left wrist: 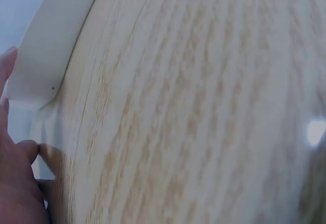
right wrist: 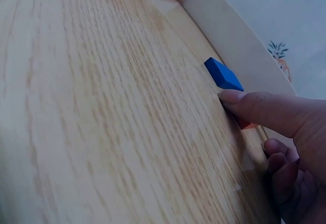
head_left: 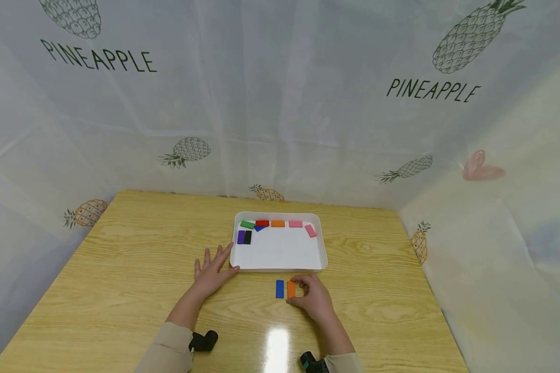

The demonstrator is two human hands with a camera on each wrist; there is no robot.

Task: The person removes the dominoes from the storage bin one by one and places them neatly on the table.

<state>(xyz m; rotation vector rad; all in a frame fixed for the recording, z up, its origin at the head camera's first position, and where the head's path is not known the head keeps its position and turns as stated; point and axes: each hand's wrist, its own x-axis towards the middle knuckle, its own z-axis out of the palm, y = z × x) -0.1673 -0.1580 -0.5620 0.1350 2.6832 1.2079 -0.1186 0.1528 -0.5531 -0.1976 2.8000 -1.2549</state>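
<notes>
My right hand (head_left: 315,299) pinches an orange block (head_left: 291,289) end to end on the table, in front of the white tray (head_left: 280,269). Just left of it lies a blue block (head_left: 280,289), which also shows in the right wrist view as a blue block (right wrist: 223,74) beyond my thumb. The thumb mostly hides the orange block (right wrist: 246,124) there. My left hand (head_left: 211,275) rests with spread fingers at the tray's left front corner, touching its side. In the left wrist view, only part of that hand (left wrist: 18,178) shows beside the tray wall (left wrist: 51,40).
Inside the tray, a green block (head_left: 247,224), a red block (head_left: 262,223), another orange block (head_left: 277,224) and pink blocks (head_left: 295,224) line the back. A purple block (head_left: 241,237) and a black block (head_left: 248,237) stand at its left. A pineapple-print cloth (head_left: 280,129) hangs behind the table.
</notes>
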